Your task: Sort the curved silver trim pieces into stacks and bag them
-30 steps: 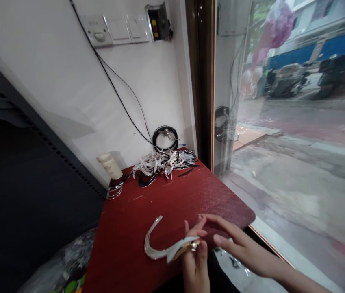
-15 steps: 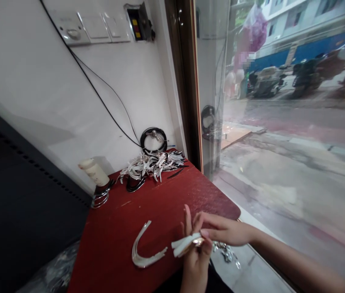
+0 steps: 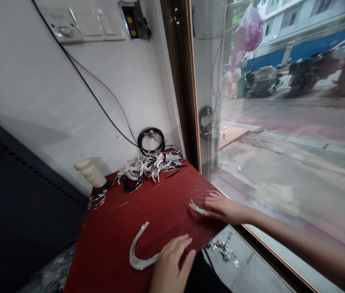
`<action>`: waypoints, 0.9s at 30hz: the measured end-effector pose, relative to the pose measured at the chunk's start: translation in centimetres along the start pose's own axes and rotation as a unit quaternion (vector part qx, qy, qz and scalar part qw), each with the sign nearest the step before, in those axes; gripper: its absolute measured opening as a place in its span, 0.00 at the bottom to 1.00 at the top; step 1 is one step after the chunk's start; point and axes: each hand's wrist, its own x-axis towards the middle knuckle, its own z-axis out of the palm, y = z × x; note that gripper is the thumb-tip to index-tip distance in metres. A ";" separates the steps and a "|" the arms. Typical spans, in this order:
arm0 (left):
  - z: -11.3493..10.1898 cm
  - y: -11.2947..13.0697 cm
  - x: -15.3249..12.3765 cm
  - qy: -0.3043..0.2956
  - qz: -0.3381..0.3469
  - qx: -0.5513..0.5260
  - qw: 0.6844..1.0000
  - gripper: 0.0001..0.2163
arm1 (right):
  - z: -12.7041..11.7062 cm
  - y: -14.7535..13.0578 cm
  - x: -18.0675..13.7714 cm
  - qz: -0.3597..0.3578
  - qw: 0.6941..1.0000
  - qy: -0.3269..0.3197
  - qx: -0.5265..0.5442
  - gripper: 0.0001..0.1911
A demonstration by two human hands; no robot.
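Pale strips, gathered into one curved bundle, lie flat on the red table just in front of me, and a short pale piece sits farther off by the table's right edge. As far as I can judge, I am partway through handling these: one bundle is laid together in a neat curve, and the short piece has been set apart from it. A loose heap of white and black strips lies tangled at the back by the wall; whether it is finished or waiting, I cannot tell, nor can I count what remains.

My left hand is over the near end of the bundle, palm down, its fingers loosely bent and the thumb spread away from them. The bundle's end disappears behind those fingers, so whether they touch it is hidden; I see nothing pinched there. The curve opens toward them, its far tip well apart from them.

My right hand reaches low over the table edge, fingers bunched. The short piece juts out leftward from its fingertips; whether they pinch it or merely touch it, I cannot tell.
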 end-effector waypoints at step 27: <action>3.8 -3.9 -1.1 0.205 0.004 0.096 0.974 0.05 | 2.4 -3.0 13.8 -0.101 0.977 0.164 0.092 0.08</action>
